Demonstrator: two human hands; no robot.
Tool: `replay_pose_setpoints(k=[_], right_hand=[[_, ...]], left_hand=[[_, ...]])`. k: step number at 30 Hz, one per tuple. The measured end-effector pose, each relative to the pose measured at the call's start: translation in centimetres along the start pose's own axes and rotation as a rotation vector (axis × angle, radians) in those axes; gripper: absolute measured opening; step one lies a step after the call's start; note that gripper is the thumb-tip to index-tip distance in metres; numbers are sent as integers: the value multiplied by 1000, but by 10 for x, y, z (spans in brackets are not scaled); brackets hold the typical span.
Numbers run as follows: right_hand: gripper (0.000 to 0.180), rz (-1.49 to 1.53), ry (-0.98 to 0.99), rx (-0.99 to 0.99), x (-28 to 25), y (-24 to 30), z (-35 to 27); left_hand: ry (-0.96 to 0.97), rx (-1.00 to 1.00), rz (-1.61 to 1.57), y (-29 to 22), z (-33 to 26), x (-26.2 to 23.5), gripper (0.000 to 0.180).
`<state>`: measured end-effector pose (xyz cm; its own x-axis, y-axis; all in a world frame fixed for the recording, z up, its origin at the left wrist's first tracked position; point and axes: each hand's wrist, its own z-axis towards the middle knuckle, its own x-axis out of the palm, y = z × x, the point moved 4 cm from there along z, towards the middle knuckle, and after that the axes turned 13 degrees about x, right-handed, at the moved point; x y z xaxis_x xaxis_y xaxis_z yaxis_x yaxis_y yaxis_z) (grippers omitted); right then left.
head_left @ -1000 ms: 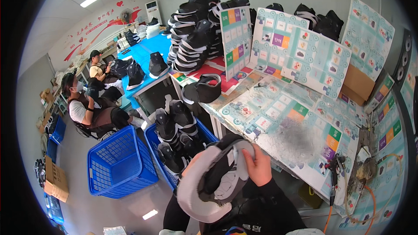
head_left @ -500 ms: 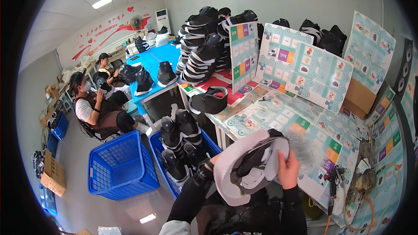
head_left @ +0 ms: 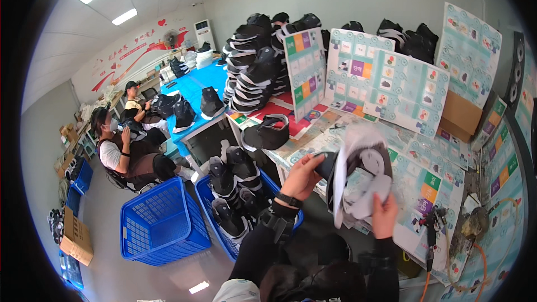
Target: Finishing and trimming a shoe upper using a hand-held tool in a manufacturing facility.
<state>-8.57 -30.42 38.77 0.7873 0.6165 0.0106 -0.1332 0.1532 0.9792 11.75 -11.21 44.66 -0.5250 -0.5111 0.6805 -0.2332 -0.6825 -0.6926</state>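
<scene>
At our desk (head_left: 425, 190) covered with patterned sheets, beside a blue basket (head_left: 207, 201) of black caps, we hold a black-and-white cap (head_left: 358, 176) upright above the desktop. Our left hand (head_left: 302, 176) grips its black edge, our right hand (head_left: 385, 215) closed on its lower rim.

Both arms raised forward; left hand (head_left: 302, 176) and right hand (head_left: 385, 216) in closed grip.

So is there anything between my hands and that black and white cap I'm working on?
Nothing visible. The left hand grips the black and white cap at its left edge, and the right hand holds it from below, above the patterned table.
</scene>
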Motion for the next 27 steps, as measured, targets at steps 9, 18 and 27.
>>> replay_pose_setpoints(k=[9,18,27], right_hand=[[32,641,276,878,59,-36,-29],[59,307,591,1069,13,-39,-27],[63,-1254,-414,187,-223,-21,11]], left_hand=[[309,136,836,35,15,41,86],[652,466,1645,101,32,120,33],[684,828,1810,85,33,169,24]])
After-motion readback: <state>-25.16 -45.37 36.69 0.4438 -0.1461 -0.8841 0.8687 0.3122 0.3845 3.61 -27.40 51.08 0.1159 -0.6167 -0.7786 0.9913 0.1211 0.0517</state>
